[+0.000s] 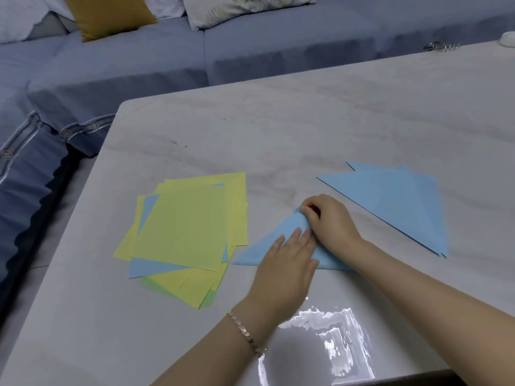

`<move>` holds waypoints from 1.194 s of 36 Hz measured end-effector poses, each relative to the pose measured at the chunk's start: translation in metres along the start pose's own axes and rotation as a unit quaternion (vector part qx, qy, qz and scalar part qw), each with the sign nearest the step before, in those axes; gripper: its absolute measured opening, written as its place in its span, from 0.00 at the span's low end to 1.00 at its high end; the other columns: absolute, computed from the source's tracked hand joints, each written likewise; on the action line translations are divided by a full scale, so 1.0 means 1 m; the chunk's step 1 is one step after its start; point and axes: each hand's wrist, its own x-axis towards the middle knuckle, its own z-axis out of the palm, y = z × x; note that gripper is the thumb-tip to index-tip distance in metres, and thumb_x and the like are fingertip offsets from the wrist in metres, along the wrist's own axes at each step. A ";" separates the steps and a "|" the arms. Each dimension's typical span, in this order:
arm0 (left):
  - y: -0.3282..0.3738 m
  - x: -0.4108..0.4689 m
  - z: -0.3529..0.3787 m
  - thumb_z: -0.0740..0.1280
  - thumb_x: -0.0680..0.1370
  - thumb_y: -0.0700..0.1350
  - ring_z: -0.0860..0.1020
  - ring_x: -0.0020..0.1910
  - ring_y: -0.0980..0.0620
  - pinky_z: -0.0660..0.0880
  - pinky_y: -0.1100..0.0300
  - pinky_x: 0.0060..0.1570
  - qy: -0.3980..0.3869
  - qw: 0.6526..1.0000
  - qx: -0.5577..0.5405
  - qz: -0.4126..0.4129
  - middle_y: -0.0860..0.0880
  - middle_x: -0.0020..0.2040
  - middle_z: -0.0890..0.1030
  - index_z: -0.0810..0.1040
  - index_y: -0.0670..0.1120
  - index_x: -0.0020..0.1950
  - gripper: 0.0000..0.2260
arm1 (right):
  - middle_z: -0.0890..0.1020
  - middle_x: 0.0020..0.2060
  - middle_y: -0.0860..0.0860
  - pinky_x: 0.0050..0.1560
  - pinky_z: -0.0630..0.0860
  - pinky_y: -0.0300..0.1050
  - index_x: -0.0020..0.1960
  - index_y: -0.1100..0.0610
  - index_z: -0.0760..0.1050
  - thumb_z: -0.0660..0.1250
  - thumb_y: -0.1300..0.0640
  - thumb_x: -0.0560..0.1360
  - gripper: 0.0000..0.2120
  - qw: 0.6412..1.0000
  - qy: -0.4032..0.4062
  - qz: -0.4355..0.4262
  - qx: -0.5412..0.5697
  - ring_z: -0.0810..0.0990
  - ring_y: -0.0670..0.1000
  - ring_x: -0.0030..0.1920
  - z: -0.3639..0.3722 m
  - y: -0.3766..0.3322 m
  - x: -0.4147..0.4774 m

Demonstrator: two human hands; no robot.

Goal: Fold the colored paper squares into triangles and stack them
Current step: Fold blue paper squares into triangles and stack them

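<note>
Paper triangle, light blue, lies flat beneath left hand.

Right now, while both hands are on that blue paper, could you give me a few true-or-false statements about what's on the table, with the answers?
1. The left hand lies flat on the blue paper. True.
2. The top sheet of the unfolded pile is green. False: it is yellow.
3. The folded blue triangles lie to the right of the hands. True.
4. The right hand rests on the unfolded pile. False: its fingers curl at the blue paper's top corner.
5. The bracelet is on the right wrist. False: it is on the left wrist.
</note>
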 end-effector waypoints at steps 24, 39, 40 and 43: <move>-0.029 -0.056 -0.015 0.50 0.81 0.49 0.69 0.43 0.52 0.65 0.59 0.50 0.107 0.990 0.084 0.029 0.54 0.42 0.79 0.82 0.48 0.53 0.20 | 0.78 0.44 0.53 0.48 0.69 0.46 0.47 0.58 0.78 0.58 0.58 0.78 0.10 0.999 0.018 -0.028 -0.010 0.73 0.50 0.46 0.004 0.007 -0.003; -0.034 -0.077 -0.018 0.54 0.76 0.48 0.71 0.46 0.50 0.62 0.48 0.61 0.146 0.965 0.145 -0.163 0.52 0.41 0.79 0.83 0.46 0.50 0.18 | 0.77 0.43 0.53 0.46 0.67 0.43 0.46 0.58 0.78 0.59 0.59 0.78 0.09 0.999 0.021 -0.029 -0.015 0.73 0.50 0.45 0.004 0.006 -0.004; -0.033 -0.076 -0.018 0.54 0.76 0.47 0.73 0.45 0.49 0.62 0.48 0.61 0.149 0.960 0.151 -0.182 0.51 0.41 0.79 0.83 0.45 0.49 0.18 | 0.77 0.43 0.53 0.46 0.67 0.43 0.47 0.59 0.78 0.59 0.59 0.78 0.09 0.999 0.022 -0.029 -0.014 0.73 0.50 0.45 0.004 0.007 -0.004; -0.031 -0.073 -0.019 0.53 0.76 0.46 0.72 0.45 0.45 0.64 0.49 0.55 0.163 0.950 0.148 -0.222 0.49 0.40 0.78 0.83 0.44 0.43 0.18 | 0.77 0.43 0.53 0.44 0.66 0.41 0.47 0.58 0.78 0.59 0.59 0.78 0.09 0.999 0.022 -0.030 -0.016 0.73 0.50 0.45 0.004 0.007 -0.004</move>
